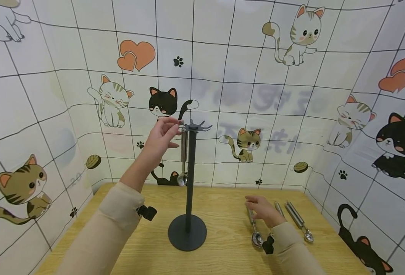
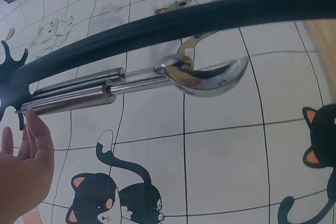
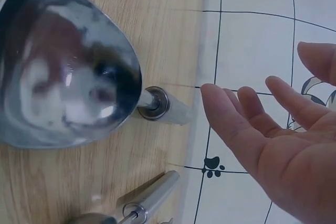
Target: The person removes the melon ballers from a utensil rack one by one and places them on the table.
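My left hand is raised to the hooks of a black upright stand. Its thumb and fingertips pinch the top of a steel ice cream scoop, which hangs bowl-down along the pole. A second steel handle hangs close behind it, and its bowl is partly covered. Low over the table, my right hand is held with loose, slightly bent fingers and nothing in them. Below it lies another steel scoop, its deep bowl large in the right wrist view.
More steel scoops lie on the right of the wooden table, one partly behind my right hand. The stand's round base rests near the middle. A cat-printed cloth surrounds the table at the back and sides.
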Demonstrator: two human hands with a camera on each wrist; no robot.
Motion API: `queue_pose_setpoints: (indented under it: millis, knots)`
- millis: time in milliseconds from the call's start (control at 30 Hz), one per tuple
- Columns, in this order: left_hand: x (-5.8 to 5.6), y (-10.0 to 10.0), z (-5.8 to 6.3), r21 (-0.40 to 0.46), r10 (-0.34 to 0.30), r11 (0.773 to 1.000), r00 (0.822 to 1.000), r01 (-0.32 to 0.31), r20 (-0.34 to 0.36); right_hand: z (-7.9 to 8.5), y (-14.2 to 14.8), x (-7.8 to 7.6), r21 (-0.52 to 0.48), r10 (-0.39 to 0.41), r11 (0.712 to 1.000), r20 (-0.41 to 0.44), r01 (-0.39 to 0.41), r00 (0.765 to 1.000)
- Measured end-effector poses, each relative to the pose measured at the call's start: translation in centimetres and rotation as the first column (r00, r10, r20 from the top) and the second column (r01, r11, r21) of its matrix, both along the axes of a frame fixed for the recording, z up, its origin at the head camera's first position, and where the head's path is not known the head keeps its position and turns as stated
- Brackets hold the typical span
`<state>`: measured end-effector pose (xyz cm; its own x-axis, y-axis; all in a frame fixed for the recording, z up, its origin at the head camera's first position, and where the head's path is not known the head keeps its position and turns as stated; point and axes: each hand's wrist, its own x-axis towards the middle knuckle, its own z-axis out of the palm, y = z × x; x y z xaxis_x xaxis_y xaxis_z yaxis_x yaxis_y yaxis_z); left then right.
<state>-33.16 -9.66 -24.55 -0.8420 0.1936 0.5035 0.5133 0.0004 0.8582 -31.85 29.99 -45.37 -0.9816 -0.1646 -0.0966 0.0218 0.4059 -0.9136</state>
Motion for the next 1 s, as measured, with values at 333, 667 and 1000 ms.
queue_pose_setpoints:
  millis: [333,667,1000]
  knots:
    - [-0.4,0.7,-0.2,0.102,-0.053,0.994,0.996,0.045,0.074,-0.1,-0.3,0.2,-0.017,-0.015,1.000,-0.019,0.015,1.000]
    - [0.2,1.9,-0.3,0.225,0.024,0.974,1.000,-0.019,-0.018,0.3,-0.7,0.6,-0.037,0.036,0.999,-0.016,-0.036,0.999]
    - [1.0,3.7,-1.0,0.173,0.261,0.958,0.947,-0.229,-0.189,0.5,-1.1,0.8,-0.066,0.026,0.997,-0.007,-0.027,1.000]
